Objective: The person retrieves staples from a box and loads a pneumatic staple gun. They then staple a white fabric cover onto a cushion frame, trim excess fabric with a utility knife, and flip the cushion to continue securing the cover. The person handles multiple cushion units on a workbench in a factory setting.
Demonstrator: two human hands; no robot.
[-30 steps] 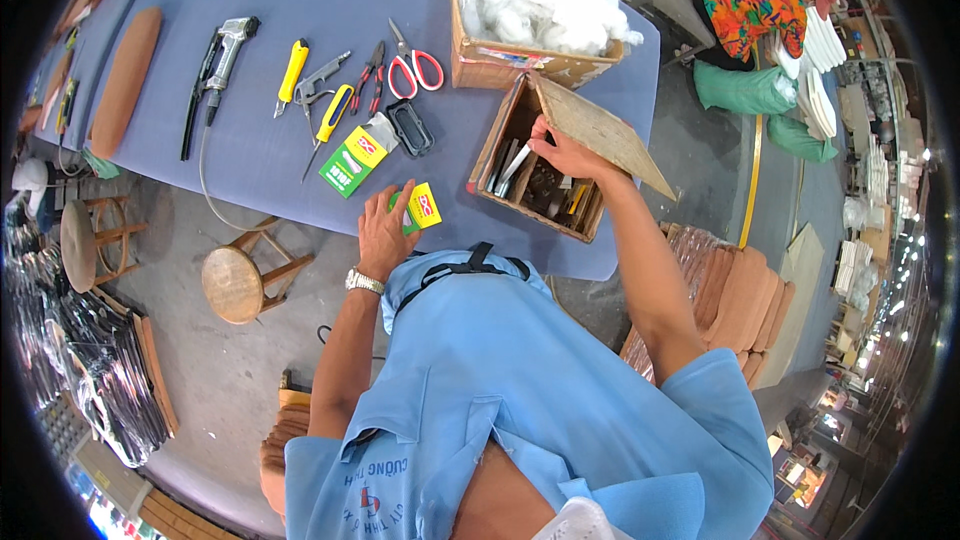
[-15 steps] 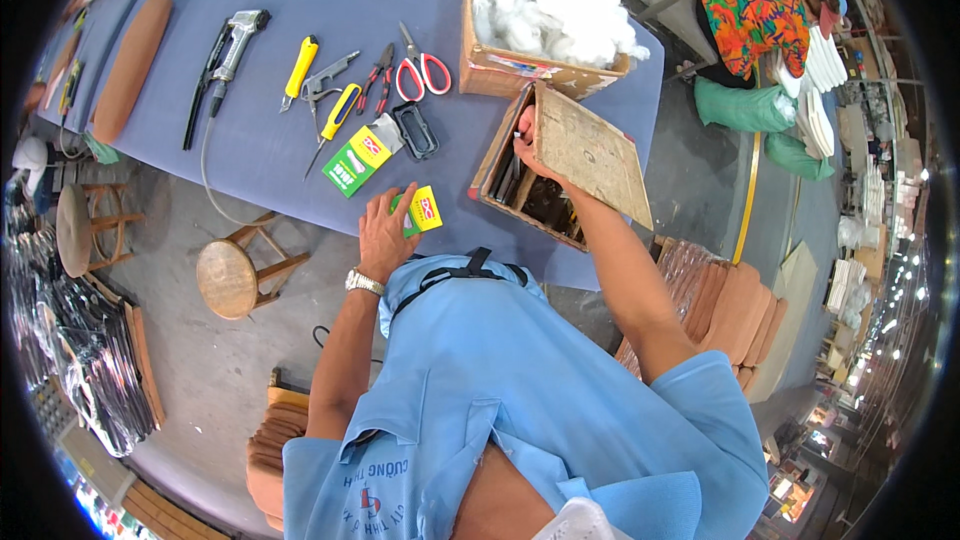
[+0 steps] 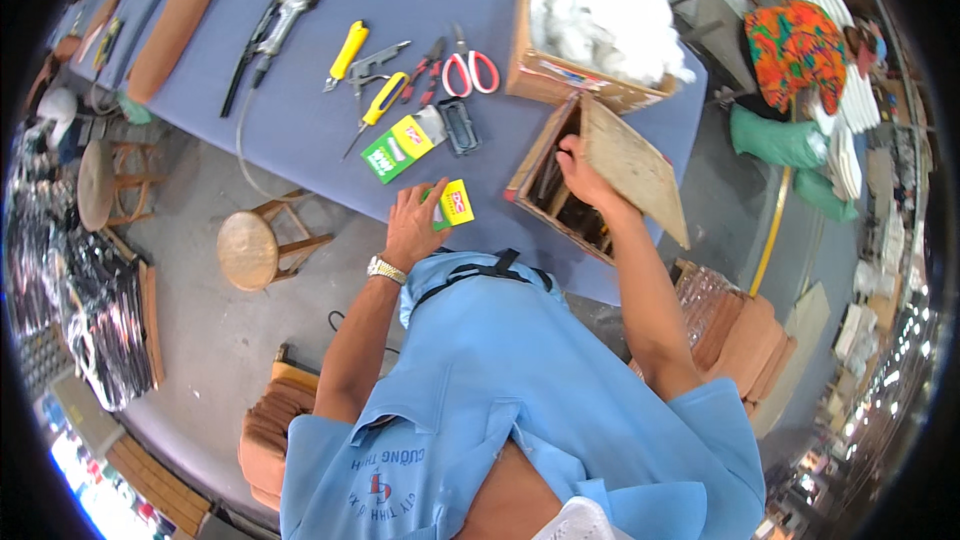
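My left hand (image 3: 413,225) is closed over the edge of a small green-and-yellow carton (image 3: 458,205) at the table's near edge. My right hand (image 3: 588,175) is at the mouth of a wooden box (image 3: 545,158), its fingers curled together; what they hold, if anything, is hidden. The box's wooden lid (image 3: 635,165) slants open beside that hand, and dark contents show inside. Just beyond my left hand lies a larger green-and-yellow carton (image 3: 403,148) with its end flap open. A black plastic tray (image 3: 460,128) sits next to it.
Farther off lie red-handled scissors (image 3: 470,72), pliers (image 3: 426,70), a yellow screwdriver (image 3: 385,100), a yellow cutter (image 3: 347,55) and a hosed air tool (image 3: 275,38). A cardboard box (image 3: 590,88) of white stuffing stands behind the wooden box. A round stool (image 3: 248,250) is at left.
My right hand has drawn back from deeper in the wooden box and now shows in front of the lid's edge. My left hand remains on the small carton. The whole view has shifted.
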